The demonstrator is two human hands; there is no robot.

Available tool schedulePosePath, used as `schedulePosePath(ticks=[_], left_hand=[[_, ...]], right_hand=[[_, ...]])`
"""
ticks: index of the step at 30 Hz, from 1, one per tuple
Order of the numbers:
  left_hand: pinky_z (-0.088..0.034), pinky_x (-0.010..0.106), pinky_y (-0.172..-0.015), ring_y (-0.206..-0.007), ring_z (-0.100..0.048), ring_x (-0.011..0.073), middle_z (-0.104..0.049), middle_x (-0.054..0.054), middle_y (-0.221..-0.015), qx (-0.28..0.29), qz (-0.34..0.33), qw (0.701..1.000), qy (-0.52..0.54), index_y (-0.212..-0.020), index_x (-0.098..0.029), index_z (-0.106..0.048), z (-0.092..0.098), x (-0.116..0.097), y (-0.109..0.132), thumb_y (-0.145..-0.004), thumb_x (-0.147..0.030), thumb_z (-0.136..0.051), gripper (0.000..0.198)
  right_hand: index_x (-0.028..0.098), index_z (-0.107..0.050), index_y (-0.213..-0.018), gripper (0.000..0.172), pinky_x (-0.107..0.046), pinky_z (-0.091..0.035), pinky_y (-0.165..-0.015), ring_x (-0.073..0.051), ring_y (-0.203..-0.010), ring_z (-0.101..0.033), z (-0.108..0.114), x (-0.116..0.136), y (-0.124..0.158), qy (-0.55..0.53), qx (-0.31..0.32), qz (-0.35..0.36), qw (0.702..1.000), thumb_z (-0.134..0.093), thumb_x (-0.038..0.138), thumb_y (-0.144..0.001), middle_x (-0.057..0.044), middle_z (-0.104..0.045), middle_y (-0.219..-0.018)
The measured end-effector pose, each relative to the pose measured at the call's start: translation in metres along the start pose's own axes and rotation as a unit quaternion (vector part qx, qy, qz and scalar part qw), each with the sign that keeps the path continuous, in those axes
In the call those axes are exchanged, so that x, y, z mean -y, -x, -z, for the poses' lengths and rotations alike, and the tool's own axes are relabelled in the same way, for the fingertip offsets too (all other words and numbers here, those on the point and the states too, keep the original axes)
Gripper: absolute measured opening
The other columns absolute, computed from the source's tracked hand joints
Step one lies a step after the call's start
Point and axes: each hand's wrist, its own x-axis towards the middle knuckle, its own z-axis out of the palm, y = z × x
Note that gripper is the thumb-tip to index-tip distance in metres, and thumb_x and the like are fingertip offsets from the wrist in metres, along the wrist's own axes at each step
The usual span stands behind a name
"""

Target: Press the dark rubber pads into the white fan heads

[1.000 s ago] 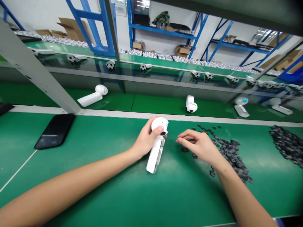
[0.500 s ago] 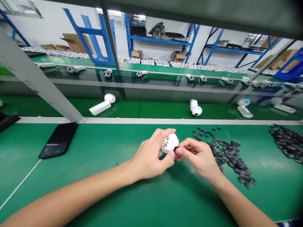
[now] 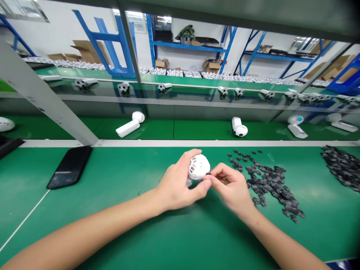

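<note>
Hands close together over the green desk [image 3: 112, 228], viewed from my head camera. My left hand [image 3: 177, 180] wraps a white handheld fan [image 3: 199, 167] by its vented head, the handle [image 3: 189, 182] mostly hidden behind the palm. My right hand [image 3: 230, 185] is narrowed to a pinch, its fingertips [image 3: 216, 173] on a small dark piece [image 3: 208, 174] at the edge of the fan head; the piece is nearly hidden, so I cannot tell whether it is seated. Similar dark grey pieces lie in a scattered pile [image 3: 270, 183] just right of my hands, with a second heap [image 3: 341, 167] farther right. A black pad [image 3: 70, 167] lies well left. Risks, as I judge them: a weak pinch could drop the small piece among its look-alikes, and a twist of my left wrist could let the smooth fan shell slip.
</note>
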Motion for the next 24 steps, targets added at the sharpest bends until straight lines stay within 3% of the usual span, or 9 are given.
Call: schedulePosePath(ticks=[3,9,12,15,18,21,24], left_hand=[[-0.055,0.038,-0.075,-0.091,-0.07,0.0274,-0.07,0.009,-0.114,-0.01,0.003,0.999,-0.03,-0.152,-0.026,-0.033,-0.002,-0.001,-0.002,-0.081,-0.064,-0.077,0.092],[-0.055,0.036,-0.07,-0.081,-0.07,0.0235,-0.072,0.009,-0.114,-0.008,-0.007,0.999,-0.03,-0.146,-0.025,-0.041,-0.003,0.003,-0.006,-0.082,-0.064,-0.078,0.084],[-0.056,0.036,-0.072,-0.09,-0.072,0.0265,-0.072,0.011,-0.116,-0.005,-0.019,0.999,-0.03,-0.144,-0.022,-0.043,-0.002,0.003,-0.008,-0.082,-0.065,-0.077,0.083],[-0.056,0.036,-0.074,-0.096,-0.072,0.0278,-0.072,0.01,-0.115,0.009,-0.027,0.999,-0.025,-0.143,-0.022,-0.044,0.0,0.001,-0.01,-0.082,-0.065,-0.077,0.082],[-0.056,0.035,-0.075,-0.096,-0.072,0.0264,-0.072,0.007,-0.116,0.043,-0.051,0.998,-0.005,-0.143,-0.024,-0.043,0.003,-0.002,-0.012,-0.081,-0.064,-0.079,0.082],[-0.055,0.033,-0.076,-0.095,-0.072,0.0245,-0.073,0.006,-0.117,0.059,-0.064,0.996,0.021,-0.138,-0.025,-0.047,0.004,-0.004,-0.012,-0.081,-0.064,-0.079,0.077],[-0.055,0.032,-0.076,-0.094,-0.072,0.0234,-0.073,0.005,-0.118,0.067,-0.062,0.995,0.038,-0.134,-0.025,-0.05,0.005,-0.004,-0.014,-0.08,-0.066,-0.079,0.073]], right_hand=[[0.022,-0.066,-0.072,0.028,-0.026,-0.048,-0.055,-0.015,-0.06,-0.062,0.0,-0.001,0.0,0.034,-0.022,0.004,0.999,-0.087,0.037,-0.082,0.001,-0.069,-0.067],[0.022,-0.062,-0.066,0.032,-0.028,-0.043,-0.055,-0.015,-0.06,-0.055,-0.002,-0.005,0.0,0.062,-0.035,0.04,0.997,-0.083,0.035,-0.086,0.001,-0.065,-0.064],[0.022,-0.059,-0.067,0.033,-0.027,-0.046,-0.058,-0.015,-0.064,-0.056,0.0,-0.007,-0.003,0.062,-0.024,0.042,0.997,-0.081,0.035,-0.088,0.001,-0.062,-0.068],[0.025,-0.067,-0.093,0.026,-0.029,-0.056,-0.067,-0.021,-0.086,-0.066,0.006,-0.006,-0.009,0.043,-0.006,0.036,0.998,-0.087,0.035,-0.081,-0.003,-0.07,-0.096],[0.031,-0.06,-0.139,0.064,-0.033,-0.062,-0.074,-0.028,-0.108,-0.067,0.013,-0.004,-0.012,0.042,0.072,0.025,0.996,-0.086,0.038,-0.081,-0.008,-0.065,-0.133],[0.03,-0.063,-0.142,0.054,-0.036,-0.06,-0.082,-0.028,-0.104,-0.069,0.015,-0.003,-0.01,0.071,0.119,0.045,0.989,-0.076,0.042,-0.091,-0.005,-0.073,-0.123],[0.029,-0.07,-0.137,0.049,-0.039,-0.057,-0.089,-0.03,-0.101,-0.07,0.014,-0.003,-0.007,0.117,0.094,0.067,0.986,-0.076,0.047,-0.091,-0.003,-0.078,-0.11]])
